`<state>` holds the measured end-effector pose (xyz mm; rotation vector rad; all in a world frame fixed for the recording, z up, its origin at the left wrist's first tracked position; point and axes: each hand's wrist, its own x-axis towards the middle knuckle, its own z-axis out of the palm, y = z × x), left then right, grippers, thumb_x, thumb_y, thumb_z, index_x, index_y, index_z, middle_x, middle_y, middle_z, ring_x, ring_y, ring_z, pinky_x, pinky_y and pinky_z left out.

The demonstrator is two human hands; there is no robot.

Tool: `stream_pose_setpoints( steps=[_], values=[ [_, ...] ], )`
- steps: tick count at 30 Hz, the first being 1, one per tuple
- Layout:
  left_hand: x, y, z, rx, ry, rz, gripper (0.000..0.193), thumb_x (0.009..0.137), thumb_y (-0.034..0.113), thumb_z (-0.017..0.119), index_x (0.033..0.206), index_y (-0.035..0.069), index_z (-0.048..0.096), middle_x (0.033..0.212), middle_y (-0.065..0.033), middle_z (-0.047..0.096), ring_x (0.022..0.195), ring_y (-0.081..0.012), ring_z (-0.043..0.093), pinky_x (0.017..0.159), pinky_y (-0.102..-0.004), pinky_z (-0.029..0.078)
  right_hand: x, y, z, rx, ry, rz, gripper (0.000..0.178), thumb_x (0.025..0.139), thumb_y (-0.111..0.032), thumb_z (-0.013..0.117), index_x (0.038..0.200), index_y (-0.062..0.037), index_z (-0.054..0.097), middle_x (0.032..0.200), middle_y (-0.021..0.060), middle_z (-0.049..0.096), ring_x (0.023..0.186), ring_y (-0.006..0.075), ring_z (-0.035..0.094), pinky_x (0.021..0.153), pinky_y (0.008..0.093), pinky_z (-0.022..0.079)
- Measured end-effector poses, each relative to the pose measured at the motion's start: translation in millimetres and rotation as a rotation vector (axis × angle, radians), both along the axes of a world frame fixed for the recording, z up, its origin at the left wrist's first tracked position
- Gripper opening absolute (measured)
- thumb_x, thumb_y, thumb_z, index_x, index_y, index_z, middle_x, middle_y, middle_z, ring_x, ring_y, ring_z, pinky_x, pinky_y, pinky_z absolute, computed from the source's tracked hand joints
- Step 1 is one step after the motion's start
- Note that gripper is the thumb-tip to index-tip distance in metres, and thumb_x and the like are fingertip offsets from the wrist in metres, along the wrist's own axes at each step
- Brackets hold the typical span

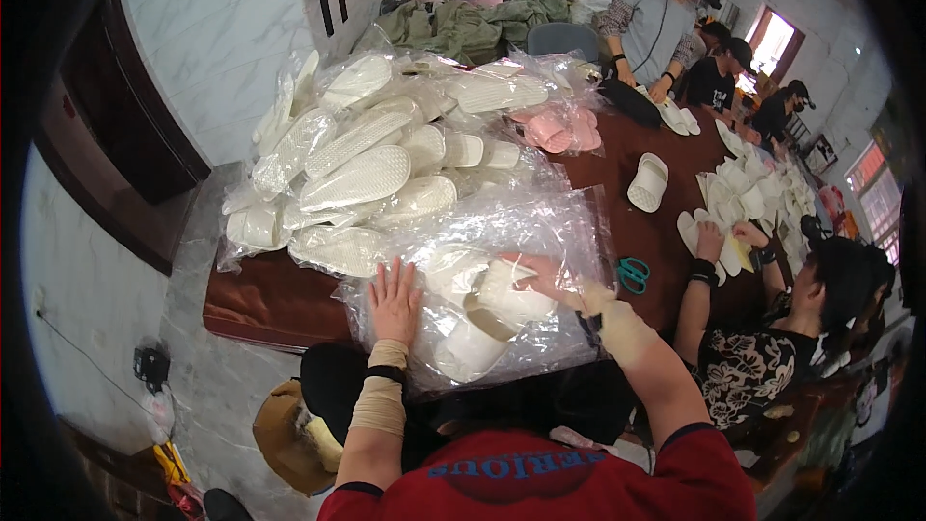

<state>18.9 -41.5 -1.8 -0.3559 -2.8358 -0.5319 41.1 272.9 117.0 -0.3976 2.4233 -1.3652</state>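
My left hand (394,301) lies flat with fingers spread on the near left part of a clear plastic bag (569,347). A pair of white slippers, one white slipper (516,295) and another white slipper (473,345), rests at the bag in front of me. My right hand (540,277) reaches in from the right, its fingers over the upper slipper and partly blurred by the shiny film. It appears to grip that slipper; whether the hand is inside the bag I cannot tell. Beige wraps cover both wrists.
A large heap of bagged white slippers (357,174) fills the table's left and far side. Bagged pink slippers (559,128), a loose white slipper (648,183) and teal scissors (633,275) lie on the brown table (588,172). Co-workers handle slippers at right; a cardboard box (280,439) stands below.
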Motion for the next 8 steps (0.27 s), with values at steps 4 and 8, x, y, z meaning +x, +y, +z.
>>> stream_pose_setpoints(
  steps=[4,8],
  values=[
    [0,5,5,-0.008,0.018,0.037,0.055,0.096,0.031,0.050,0.148,0.025,0.036,0.159,-0.0017,0.024,0.148,-0.0286,0.015,0.118,-0.0507,0.012,32,84,28,0.128,0.393,-0.333,0.051,0.081,-0.009,0.073,0.129,-0.0010,0.058,0.127,0.0102,0.063,0.108,0.0146,0.061,0.091,0.0306,0.050],
    [12,-18,0,-0.068,0.041,0.123,0.057,0.094,0.031,0.052,0.148,0.024,0.036,0.159,-0.0020,0.024,0.148,-0.0283,0.016,0.118,-0.0501,0.012,53,152,44,0.094,0.679,-0.857,0.053,0.085,0.004,0.060,0.136,0.0024,0.048,0.130,0.0130,0.059,0.111,0.0271,0.062,0.095,0.0398,0.050]
  ],
)
